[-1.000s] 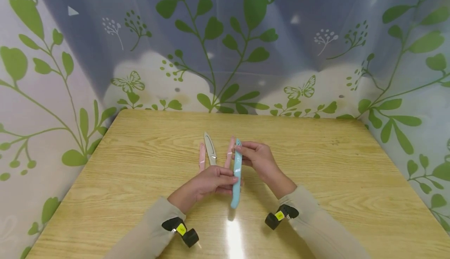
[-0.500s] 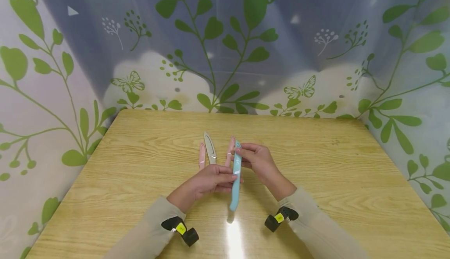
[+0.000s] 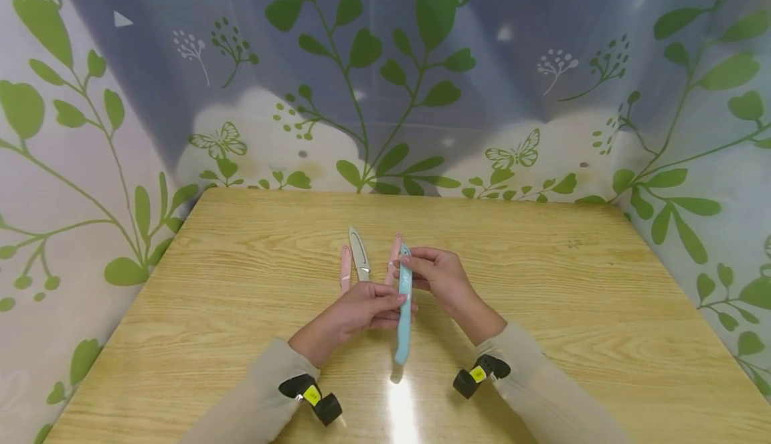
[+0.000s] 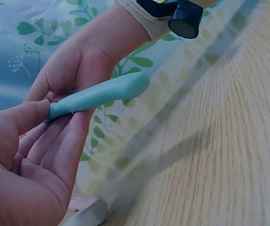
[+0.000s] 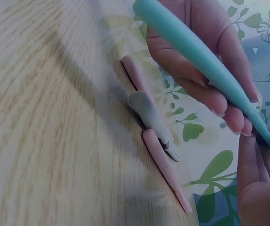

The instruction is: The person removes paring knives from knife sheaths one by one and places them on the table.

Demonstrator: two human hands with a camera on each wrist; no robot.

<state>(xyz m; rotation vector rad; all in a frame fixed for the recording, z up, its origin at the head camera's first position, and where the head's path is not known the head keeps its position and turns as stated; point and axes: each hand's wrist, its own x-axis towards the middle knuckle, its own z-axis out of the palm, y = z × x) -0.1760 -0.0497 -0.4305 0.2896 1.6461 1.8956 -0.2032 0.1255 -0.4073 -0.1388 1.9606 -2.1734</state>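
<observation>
A light blue sheathed knife (image 3: pixel 403 333) is held above the table between both hands, its handle end toward the person. My left hand (image 3: pixel 364 307) pinches it around the middle, thumb on top and fingers underneath. At its far end, my right hand (image 3: pixel 442 276) pinches the sheath between thumb and fingers. The knife's bare handle (image 4: pixel 111 92) juts out past the fingers in the left wrist view. Behind the hands lie two pink knives, one at left (image 3: pixel 346 266) and one at right (image 3: pixel 393 256), with a larger beige knife (image 3: pixel 359 253) between them. The left hand partly hides their handles.
The wood-grain table (image 3: pixel 253 243) spans the view, with a leaf-patterned curtain (image 3: pixel 385 96) along its back and sides. Each wrist carries a small black camera, the left one (image 3: pixel 327 408) and the right one (image 3: pixel 466 384) close above the table.
The blue knife has shifted slightly toward the left and the person, with its far end lower. Both hands keep their hold, and the knives on the table stay put.
</observation>
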